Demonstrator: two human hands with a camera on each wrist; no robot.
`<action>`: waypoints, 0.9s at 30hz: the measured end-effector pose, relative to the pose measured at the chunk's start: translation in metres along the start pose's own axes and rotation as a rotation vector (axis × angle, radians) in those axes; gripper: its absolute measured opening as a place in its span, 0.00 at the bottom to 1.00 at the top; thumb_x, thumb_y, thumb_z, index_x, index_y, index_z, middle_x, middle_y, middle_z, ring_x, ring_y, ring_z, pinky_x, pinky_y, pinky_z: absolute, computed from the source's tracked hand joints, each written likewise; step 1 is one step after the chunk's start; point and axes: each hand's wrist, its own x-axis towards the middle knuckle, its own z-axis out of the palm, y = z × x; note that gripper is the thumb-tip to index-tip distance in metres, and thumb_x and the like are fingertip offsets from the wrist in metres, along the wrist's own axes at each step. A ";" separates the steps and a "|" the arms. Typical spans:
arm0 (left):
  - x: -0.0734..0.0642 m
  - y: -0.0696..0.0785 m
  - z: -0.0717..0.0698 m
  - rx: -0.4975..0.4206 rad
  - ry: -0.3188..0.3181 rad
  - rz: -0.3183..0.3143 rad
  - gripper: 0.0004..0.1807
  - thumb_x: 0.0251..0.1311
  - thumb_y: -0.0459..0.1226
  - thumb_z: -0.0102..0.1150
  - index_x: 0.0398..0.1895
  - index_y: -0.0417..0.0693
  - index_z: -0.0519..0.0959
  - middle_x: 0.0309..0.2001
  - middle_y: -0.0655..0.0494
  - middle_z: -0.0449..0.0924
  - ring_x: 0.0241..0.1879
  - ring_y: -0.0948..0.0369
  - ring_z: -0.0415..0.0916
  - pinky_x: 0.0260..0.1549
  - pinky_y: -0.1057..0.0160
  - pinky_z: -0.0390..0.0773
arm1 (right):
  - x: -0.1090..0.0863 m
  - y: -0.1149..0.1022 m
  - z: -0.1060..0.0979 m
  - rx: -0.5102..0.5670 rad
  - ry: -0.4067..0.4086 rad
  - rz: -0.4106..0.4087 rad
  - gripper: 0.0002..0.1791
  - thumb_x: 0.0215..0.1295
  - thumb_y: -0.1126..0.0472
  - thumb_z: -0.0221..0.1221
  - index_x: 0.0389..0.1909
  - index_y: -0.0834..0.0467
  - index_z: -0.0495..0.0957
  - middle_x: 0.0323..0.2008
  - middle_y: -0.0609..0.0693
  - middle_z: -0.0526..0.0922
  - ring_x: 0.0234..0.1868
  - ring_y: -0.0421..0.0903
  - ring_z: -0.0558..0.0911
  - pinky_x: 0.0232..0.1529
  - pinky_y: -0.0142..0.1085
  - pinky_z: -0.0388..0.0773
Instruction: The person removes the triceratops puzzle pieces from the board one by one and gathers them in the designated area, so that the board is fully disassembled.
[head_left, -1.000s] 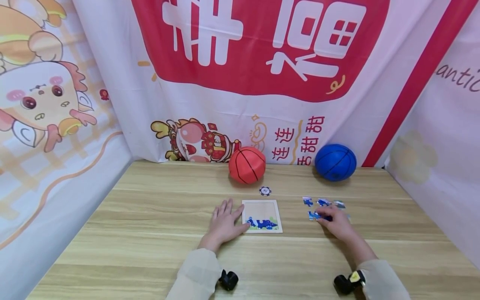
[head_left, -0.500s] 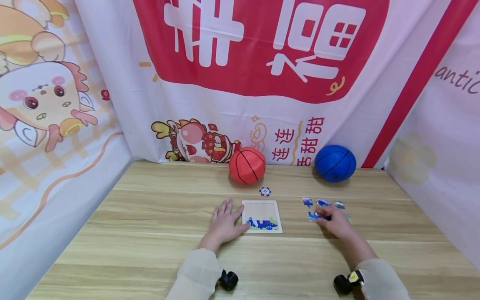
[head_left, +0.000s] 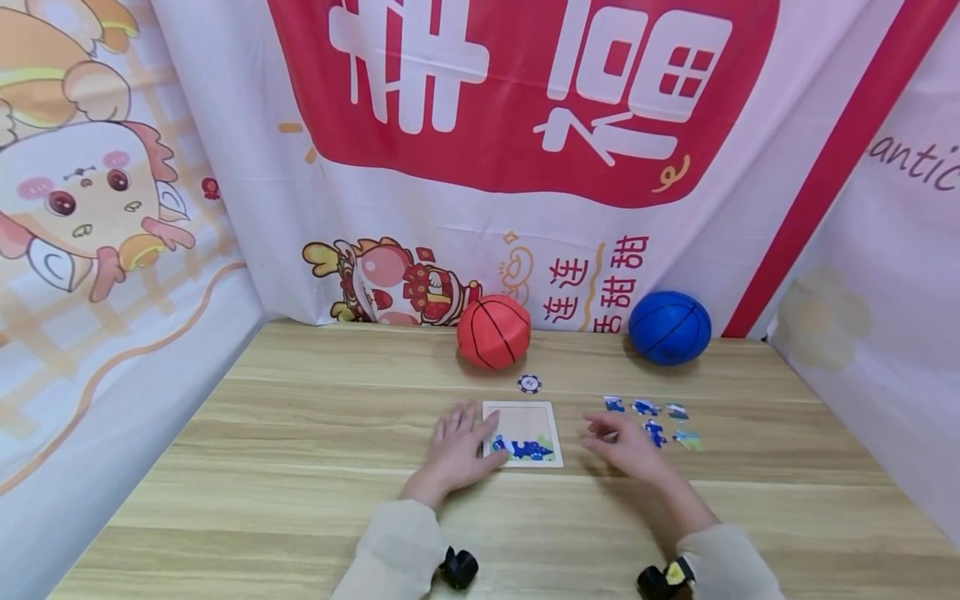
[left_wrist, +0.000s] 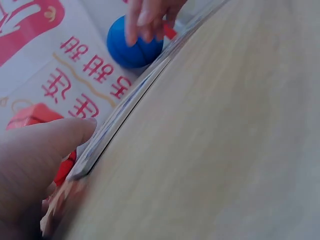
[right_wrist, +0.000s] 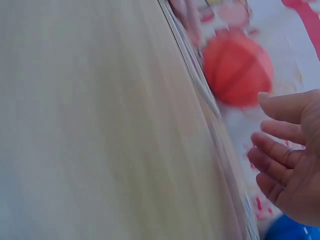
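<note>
A square white-rimmed puzzle board [head_left: 521, 419] lies mid-table with blue and green pieces along its near edge. My left hand [head_left: 456, 450] is spread at the board's left side, thumb and index finger overlapping its rim. To the right, loose puzzle pieces [head_left: 654, 433] lie in two rows. My right hand [head_left: 626, 450] hovers just left of them, fingers bent. In the right wrist view a gap shows between the thumb [right_wrist: 282, 106] and the fingers; I cannot tell whether a piece is held there. The hand hides the near row's left end.
A red ball [head_left: 494, 332] and a blue ball [head_left: 670, 328] stand at the back against the printed cloth [head_left: 420, 208]. A round chip [head_left: 529, 384] lies just beyond the board. Cloth walls bound the table on both sides.
My right hand has moved left from the loose pieces toward the board, uncovering pieces on the right. My left hand has shifted slightly right, further over the board's rim.
</note>
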 end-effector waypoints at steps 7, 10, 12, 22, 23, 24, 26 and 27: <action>-0.003 0.021 0.007 0.023 -0.025 0.126 0.28 0.58 0.52 0.42 0.62 0.57 0.59 0.65 0.41 0.43 0.63 0.46 0.36 0.56 0.47 0.41 | 0.004 -0.016 0.037 -0.010 -0.085 -0.054 0.22 0.48 0.64 0.62 0.47 0.63 0.73 0.30 0.50 0.71 0.32 0.44 0.70 0.34 0.36 0.70; -0.004 0.025 0.011 0.035 -0.026 0.150 0.25 0.59 0.49 0.42 0.61 0.56 0.62 0.64 0.40 0.45 0.62 0.46 0.39 0.57 0.49 0.43 | 0.005 -0.015 0.045 -0.039 -0.066 -0.070 0.20 0.47 0.65 0.63 0.45 0.63 0.75 0.28 0.49 0.69 0.29 0.43 0.68 0.30 0.34 0.68; -0.004 0.025 0.012 0.051 -0.022 0.157 0.24 0.60 0.48 0.41 0.60 0.56 0.63 0.63 0.40 0.46 0.62 0.46 0.39 0.57 0.50 0.44 | 0.006 -0.014 0.047 -0.048 -0.048 -0.069 0.20 0.47 0.65 0.63 0.44 0.62 0.76 0.27 0.48 0.68 0.29 0.43 0.67 0.29 0.33 0.68; -0.003 0.021 0.017 0.089 0.019 0.189 0.21 0.60 0.47 0.43 0.57 0.58 0.67 0.62 0.40 0.50 0.62 0.46 0.43 0.57 0.50 0.47 | -0.001 -0.009 0.048 -0.093 -0.030 -0.121 0.22 0.44 0.58 0.65 0.44 0.58 0.77 0.29 0.46 0.68 0.31 0.42 0.67 0.32 0.35 0.66; -0.003 0.021 0.017 0.091 0.019 0.184 0.21 0.60 0.47 0.42 0.57 0.59 0.67 0.62 0.40 0.50 0.62 0.46 0.42 0.57 0.50 0.46 | -0.001 -0.009 0.049 -0.097 -0.028 -0.119 0.21 0.44 0.58 0.65 0.43 0.57 0.77 0.29 0.45 0.68 0.31 0.42 0.67 0.32 0.35 0.66; -0.003 0.021 0.017 0.092 0.019 0.178 0.21 0.60 0.47 0.43 0.57 0.59 0.67 0.63 0.41 0.50 0.62 0.47 0.42 0.57 0.50 0.46 | -0.002 -0.009 0.049 -0.101 -0.026 -0.118 0.21 0.45 0.58 0.65 0.43 0.57 0.77 0.29 0.45 0.68 0.31 0.42 0.67 0.32 0.35 0.66; -0.003 0.021 0.018 0.096 0.022 0.170 0.21 0.60 0.48 0.42 0.57 0.60 0.67 0.63 0.41 0.50 0.62 0.47 0.42 0.57 0.51 0.46 | -0.002 -0.009 0.050 -0.105 -0.015 -0.114 0.19 0.45 0.59 0.65 0.42 0.56 0.77 0.29 0.45 0.68 0.32 0.42 0.67 0.33 0.35 0.66; -0.003 0.022 0.019 0.101 0.024 0.167 0.21 0.60 0.48 0.42 0.57 0.60 0.67 0.63 0.42 0.50 0.62 0.47 0.42 0.57 0.51 0.46 | -0.002 -0.010 0.051 -0.110 -0.012 -0.111 0.19 0.45 0.60 0.65 0.41 0.56 0.77 0.29 0.45 0.68 0.32 0.41 0.67 0.33 0.35 0.66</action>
